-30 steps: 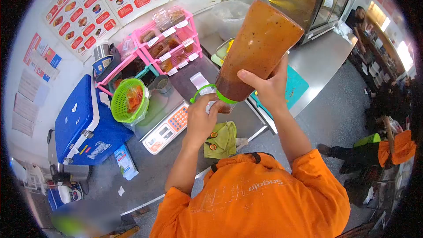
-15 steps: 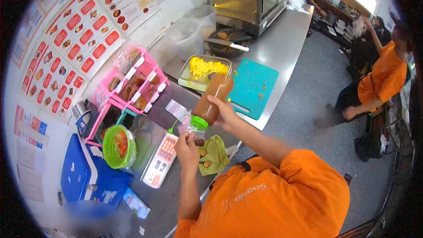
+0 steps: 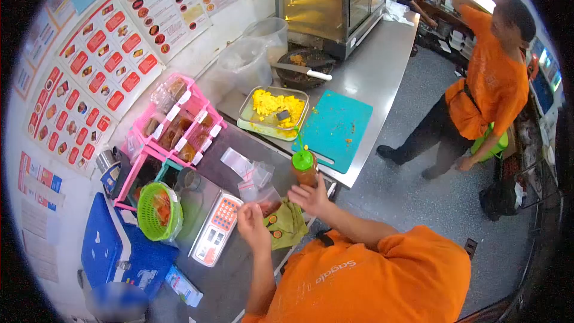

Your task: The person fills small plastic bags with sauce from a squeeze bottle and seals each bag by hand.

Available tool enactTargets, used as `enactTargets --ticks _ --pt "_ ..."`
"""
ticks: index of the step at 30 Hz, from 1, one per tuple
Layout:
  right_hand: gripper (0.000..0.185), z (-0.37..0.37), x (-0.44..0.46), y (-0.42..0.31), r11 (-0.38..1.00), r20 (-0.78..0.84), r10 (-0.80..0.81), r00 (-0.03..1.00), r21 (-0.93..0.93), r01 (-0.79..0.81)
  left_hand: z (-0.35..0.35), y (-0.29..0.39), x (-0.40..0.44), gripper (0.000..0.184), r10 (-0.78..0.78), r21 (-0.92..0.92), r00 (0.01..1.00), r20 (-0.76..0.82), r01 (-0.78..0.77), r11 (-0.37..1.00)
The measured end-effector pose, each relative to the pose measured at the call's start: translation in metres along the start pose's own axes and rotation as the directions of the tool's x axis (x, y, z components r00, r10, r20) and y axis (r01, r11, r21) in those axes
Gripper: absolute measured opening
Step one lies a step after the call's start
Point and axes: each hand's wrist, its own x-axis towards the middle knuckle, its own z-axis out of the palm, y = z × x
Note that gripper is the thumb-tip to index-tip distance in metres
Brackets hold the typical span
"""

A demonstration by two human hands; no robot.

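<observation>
The scale is set on the counter. To its left the basket is placed, and farther left the cooler box. Behind it and leftward the rack is stood. To its right the cloth is laid, with the bottle held in the right hand behind that. Farther behind it and rightward are set the tray, the cutting board, and the pan with the knife laid across.
</observation>
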Motion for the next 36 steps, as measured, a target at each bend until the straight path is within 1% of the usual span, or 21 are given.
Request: enactTargets --ticks 1,2,3,4,5,6,7,9,12,16,19,21,25,27,28,29,31,32,33,35,36 --pt "0.067 -0.003 -0.017 0.007 1.0 0.014 -0.005 1.0 0.0 0.005 -0.001 -0.001 -0.007 0.011 -0.027 -0.024 1.0 0.003 0.027 0.999" --pt "0.061 -0.01 -0.031 0.015 0.926 0.196 -0.087 0.977 -0.346 0.152 -0.001 0.0 -0.011 0.011 -0.059 -0.042 0.998 0.003 0.059 0.997" --pt "0.056 -0.013 -0.044 0.022 0.721 0.381 -0.09 0.92 -0.613 0.324 -0.002 0.003 -0.014 0.011 -0.058 -0.035 0.998 -0.003 0.058 0.998" --pt "0.056 -0.007 -0.057 0.029 0.723 0.377 -0.084 0.922 -0.614 0.316 -0.002 0.005 -0.019 0.013 -0.053 0.059 0.999 -0.005 0.053 0.997" --pt "0.044 0.001 -0.069 0.033 0.462 0.581 -0.161 0.798 -0.67 0.581 0.0 0.005 -0.023 0.014 -0.052 0.146 0.999 -0.001 0.051 0.988" --pt "0.032 0.007 -0.081 0.034 0.145 0.764 -0.158 0.625 -0.608 0.78 0.002 0.003 -0.027 0.014 -0.104 0.082 0.995 -0.009 0.104 0.991" --pt "0.032 0.013 -0.09 0.031 0.139 0.761 -0.164 0.628 -0.612 0.779 0.005 0.002 -0.029 0.014 -0.109 0.075 0.994 -0.004 0.109 0.991" --pt "0.015 0.024 -0.1 0.033 0.082 0.82 -0.211 0.532 -0.527 0.846 0.005 0.004 -0.031 0.014 -0.076 0.031 0.997 -0.007 0.077 0.997" --pt "0.013 0.022 -0.102 0.033 0.201 0.806 -0.206 0.556 -0.521 0.83 0.003 0.002 -0.033 0.015 -0.052 0.049 0.998 -0.037 0.054 0.997" --pt "0.011 0.021 -0.106 0.028 0.18 0.79 -0.21 0.576 -0.548 0.817 0.008 0.009 -0.032 0.015 -0.034 -0.016 0.998 -0.045 0.034 0.999" --pt "0.009 0.026 -0.107 0.028 0.276 0.822 -0.26 0.507 -0.44 0.855 0.011 0.014 -0.034 0.014 -0.078 -0.044 0.997 0.004 0.078 0.996" --pt "0.008 0.03 -0.113 0.028 0.376 0.782 -0.239 0.575 -0.472 0.798 0.007 0.003 -0.036 0.015 -0.135 0.072 0.988 0.069 0.13 0.989" --pt "0.009 0.025 -0.101 0.036 0.36 0.797 -0.198 0.57 -0.482 0.799 0.003 0.005 -0.037 0.013 -0.061 0.056 0.998 0.025 0.06 0.997" --pt "0.012 0.023 -0.098 0.035 0.235 0.803 -0.104 0.587 -0.553 0.799 0.001 0.006 -0.038 0.013 -0.08 0.08 0.996 0.046 0.076 0.994" --pt "0.013 0.024 -0.097 0.034 0.077 0.828 -0.106 0.551 -0.545 0.835 0.001 0.005 -0.038 0.013 -0.104 0.113 0.994 0.033 0.099 0.989" --pt "0.013 0.024 -0.098 0.031 0.073 0.826 -0.113 0.552 -0.547 0.834 0.002 -0.003 -0.036 0.013 -0.106 0.109 0.994 0.039 0.101 0.989" --pt "0.013 0.031 -0.098 0.034 0.066 0.819 -0.063 0.57 -0.567 0.821 -0.011 -0.022 -0.033 0.017 -0.028 0.287 0.998 0.057 0.011 0.958" --pt "0.011 0.029 -0.09 0.035 0.032 0.818 -0.059 0.573 -0.572 0.82 -0.011 -0.018 -0.029 0.02 0.021 0.32 0.996 0.087 -0.048 0.946" --pt "0.01 0.033 -0.093 0.036 -0.083 0.839 -0.053 0.542 -0.544 0.835 -0.013 -0.015 -0.027 0.02 0.008 0.339 1.0 0.015 -0.012 0.941" --pt "0.008 0.028 -0.076 0.04 -0.072 0.858 -0.076 0.508 -0.513 0.855 -0.017 -0.011 -0.02 0.018 0.072 0.419 0.978 0.198 -0.151 0.895" --pt "0.008 0.028 -0.073 0.042 -0.065 0.854 -0.023 0.52 -0.52 0.852 -0.017 -0.008 -0.016 0.018 0.064 0.434 0.987 0.146 -0.122 0.893"
